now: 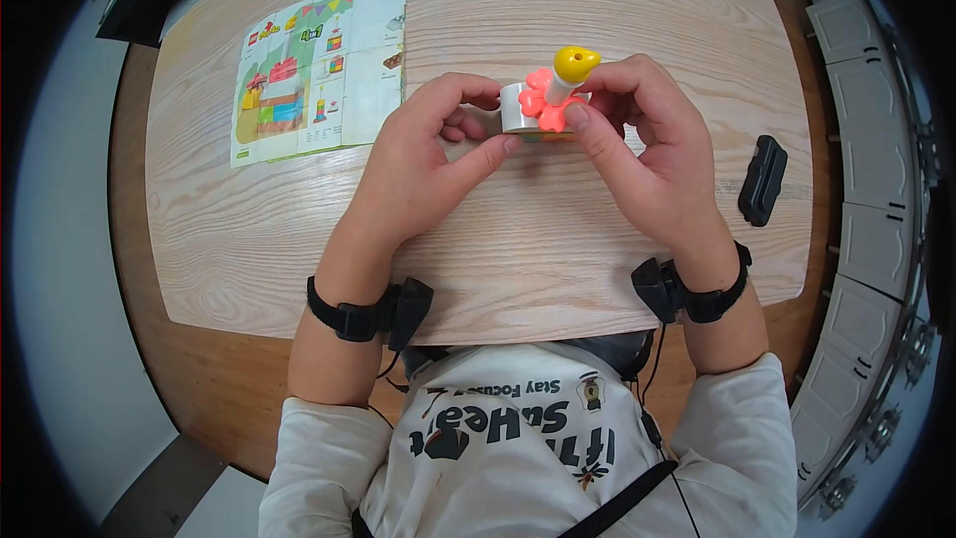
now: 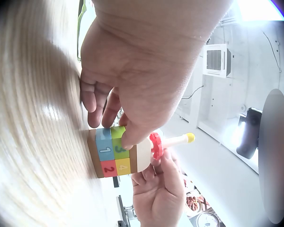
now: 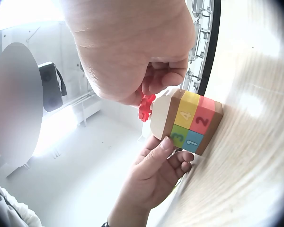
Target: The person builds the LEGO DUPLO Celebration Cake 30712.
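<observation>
Near the far side of a pale wood-grained table [image 1: 478,279], between two bare hands, a small upright stack of numbered toy blocks [image 3: 191,120] stands on the surface, with blue 1, red 2, green 3 and yellow 4 showing, and brown layers above and below them. Over the upper brown layer sits a white rounded plastic piece [image 1: 513,110]; above that is a coral-pink flower-shaped plastic piece [image 1: 534,104], from which a white candle-shaped piece [image 1: 561,88] with a yellow teardrop top [image 1: 573,67] rises

The left hand [image 1: 423,159] is partly closed, its thumb on the near side by the green block and its forefinger at the white piece, the two held apart by the stack. The right hand [image 1: 652,154] has a narrow pinch on the flower, thumb at the near petals; the exact place of its forefinger is hard to tell

To settle the flower well, I would let the left hand brace the blocks low and square, then line up the flower's underside and press straight down close to its centre. Pushing on the candle or a single petal could tip the top pieces or twist them loose. Whether the flower is fully seated cannot be told, so an even, gentle press seems wiser than force
</observation>
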The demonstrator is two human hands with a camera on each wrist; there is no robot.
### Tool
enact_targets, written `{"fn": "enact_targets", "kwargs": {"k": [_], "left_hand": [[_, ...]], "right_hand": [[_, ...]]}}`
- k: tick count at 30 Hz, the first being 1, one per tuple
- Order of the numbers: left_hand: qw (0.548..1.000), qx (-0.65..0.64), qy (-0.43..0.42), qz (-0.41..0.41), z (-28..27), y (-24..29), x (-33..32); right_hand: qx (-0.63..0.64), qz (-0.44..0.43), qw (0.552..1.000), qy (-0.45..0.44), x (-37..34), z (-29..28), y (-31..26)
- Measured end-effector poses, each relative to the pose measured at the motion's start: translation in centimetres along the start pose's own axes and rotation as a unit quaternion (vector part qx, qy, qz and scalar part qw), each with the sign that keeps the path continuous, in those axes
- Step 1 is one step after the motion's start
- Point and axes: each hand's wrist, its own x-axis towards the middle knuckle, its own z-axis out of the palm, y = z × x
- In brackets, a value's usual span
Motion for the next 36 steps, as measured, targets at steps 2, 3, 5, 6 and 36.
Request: {"fn": "enact_targets", "kwargs": {"k": [2, 3, 5, 6, 36], "left_hand": [[1.000, 0.003, 0.000, 0.000, -0.02, 0.04, 0.00], [1.000, 0.004, 0.000, 0.000, -0.03, 0.05, 0.00], [1.000, 0.006, 0.000, 0.001, -0.02, 0.06, -0.02], [1.000, 0.007, 0.000, 0.001, -0.02, 0.06, -0.03], [1.000, 0.003, 0.000, 0.004, 0.03, 0.05, -0.04]], "right_hand": [[0.001, 0.001, 1.000, -0.001, 0.01, 0.01, -0.04], [0.002, 0.002, 1.000, -0.001, 0.02, 0.02, -0.05], [0.004, 0.002, 1.000, -0.001, 0.00, 0.04, -0.04], [0.004, 0.002, 1.000, -0.001, -0.01, 0.05, -0.05], [0.010, 0.013, 1.000, -0.009, -0.09, 0.01, -0.18]]}}
